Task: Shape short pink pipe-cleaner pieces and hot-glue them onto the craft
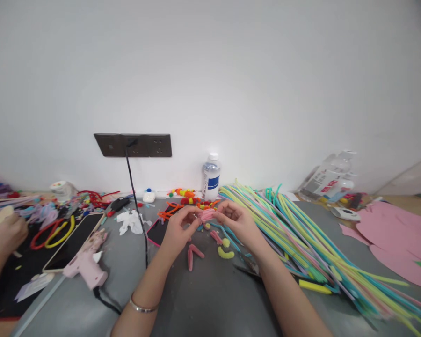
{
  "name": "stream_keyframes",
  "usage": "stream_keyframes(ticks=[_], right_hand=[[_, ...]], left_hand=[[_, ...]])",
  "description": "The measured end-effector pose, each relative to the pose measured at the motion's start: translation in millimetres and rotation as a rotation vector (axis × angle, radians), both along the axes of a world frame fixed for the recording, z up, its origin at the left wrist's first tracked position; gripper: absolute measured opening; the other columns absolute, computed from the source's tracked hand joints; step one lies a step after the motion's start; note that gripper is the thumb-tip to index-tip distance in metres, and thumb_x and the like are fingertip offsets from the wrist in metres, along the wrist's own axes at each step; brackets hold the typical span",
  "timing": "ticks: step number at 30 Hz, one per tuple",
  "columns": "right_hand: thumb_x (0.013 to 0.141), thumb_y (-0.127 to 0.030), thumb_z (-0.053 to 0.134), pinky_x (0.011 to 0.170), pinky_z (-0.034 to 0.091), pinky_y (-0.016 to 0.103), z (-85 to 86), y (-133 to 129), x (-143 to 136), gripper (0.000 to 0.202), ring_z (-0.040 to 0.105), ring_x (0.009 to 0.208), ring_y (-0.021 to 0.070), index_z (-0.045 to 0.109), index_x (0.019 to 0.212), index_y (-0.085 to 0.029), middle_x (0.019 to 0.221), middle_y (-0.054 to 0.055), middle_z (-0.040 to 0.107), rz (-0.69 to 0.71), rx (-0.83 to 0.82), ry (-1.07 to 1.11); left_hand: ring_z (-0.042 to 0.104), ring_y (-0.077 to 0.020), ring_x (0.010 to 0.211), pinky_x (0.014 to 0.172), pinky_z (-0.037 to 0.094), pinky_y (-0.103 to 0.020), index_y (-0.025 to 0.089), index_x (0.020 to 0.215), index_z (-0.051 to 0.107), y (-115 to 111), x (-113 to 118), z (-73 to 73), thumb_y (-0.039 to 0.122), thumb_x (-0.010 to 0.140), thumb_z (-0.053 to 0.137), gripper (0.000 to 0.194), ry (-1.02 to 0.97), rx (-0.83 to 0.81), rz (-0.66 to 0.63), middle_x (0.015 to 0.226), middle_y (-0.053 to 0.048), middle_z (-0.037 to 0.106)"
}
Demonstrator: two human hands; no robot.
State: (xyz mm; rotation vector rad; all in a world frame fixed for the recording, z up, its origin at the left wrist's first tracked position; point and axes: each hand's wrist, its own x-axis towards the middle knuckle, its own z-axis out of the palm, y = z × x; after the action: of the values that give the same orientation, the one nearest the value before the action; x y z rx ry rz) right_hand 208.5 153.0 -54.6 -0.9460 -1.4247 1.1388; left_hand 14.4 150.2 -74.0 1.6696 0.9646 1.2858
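Between my two hands is a bundle of folded pink pipe cleaner (207, 215), held above the grey table. My left hand (182, 224) pinches its left end with thumb and fingertips. At its right end, the fingers of my right hand (235, 222) are closed on the same piece. Just below lie a bent pink pipe cleaner (195, 255), a short pink piece (216, 237) and a curved yellow piece (226, 253). Dark-bladed scissors (249, 270) rest partly hidden beneath my right forearm.
A large bunch of pastel pipe cleaners (301, 234) spreads across the right. A pink glue gun (87, 267) and a phone (73, 243) lie left, near a hanging black cord (134, 196). A bottle (211, 178) stands by the wall. Another person's hand (10, 234) is at far left.
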Motion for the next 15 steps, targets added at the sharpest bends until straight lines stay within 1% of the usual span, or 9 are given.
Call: stream_keyframes(ticks=[4, 8, 11, 15], right_hand=[[0.077, -0.051, 0.077, 0.058, 0.041, 0.028, -3.0, 0.9, 0.8, 0.035, 0.052, 0.061, 0.0150, 0.061, 0.074, -0.020, 0.067, -0.001, 0.059, -0.034, 0.008, -0.018], [0.077, -0.056, 0.075, 0.053, 0.035, 0.028, -2.4, 0.9, 0.5, 0.038, 0.044, 0.056, 0.0139, 0.060, 0.072, -0.021, 0.061, -0.003, 0.051, -0.070, 0.042, -0.074], [0.076, -0.057, 0.075, 0.051, 0.031, 0.028, 0.1, 0.1, -0.9, 0.041, 0.038, 0.053, 0.0126, 0.059, 0.070, -0.021, 0.058, -0.005, 0.045, -0.068, 0.066, -0.095], [0.076, -0.057, 0.074, 0.053, 0.030, 0.028, 1.1, -1.4, -3.7, 0.040, 0.038, 0.055, 0.0132, 0.057, 0.071, -0.021, 0.059, -0.005, 0.043, -0.047, 0.083, -0.124]], left_hand=[[0.065, -0.0158, 0.075, 0.065, 0.055, -0.025, 0.019, 0.100, 0.068, -1.5, 1.1, 1.4, 0.026, 0.086, 0.063, 0.016, -0.011, 0.002, -0.023, 0.089, -0.004, 0.070], [0.066, -0.0171, 0.074, 0.064, 0.056, -0.026, 0.018, 0.100, 0.065, -2.9, 3.6, 3.8, 0.027, 0.080, 0.070, 0.022, -0.040, -0.022, -0.049, 0.083, -0.003, 0.068], [0.065, -0.0160, 0.073, 0.068, 0.055, -0.027, 0.018, 0.097, 0.064, -1.6, 4.2, 1.0, 0.027, 0.079, 0.072, 0.022, -0.068, -0.028, -0.057, 0.085, -0.003, 0.066], [0.063, -0.0147, 0.074, 0.071, 0.053, -0.026, 0.019, 0.094, 0.063, 0.7, 3.1, -4.1, 0.026, 0.082, 0.070, 0.016, -0.094, -0.018, -0.057, 0.090, -0.003, 0.065]])
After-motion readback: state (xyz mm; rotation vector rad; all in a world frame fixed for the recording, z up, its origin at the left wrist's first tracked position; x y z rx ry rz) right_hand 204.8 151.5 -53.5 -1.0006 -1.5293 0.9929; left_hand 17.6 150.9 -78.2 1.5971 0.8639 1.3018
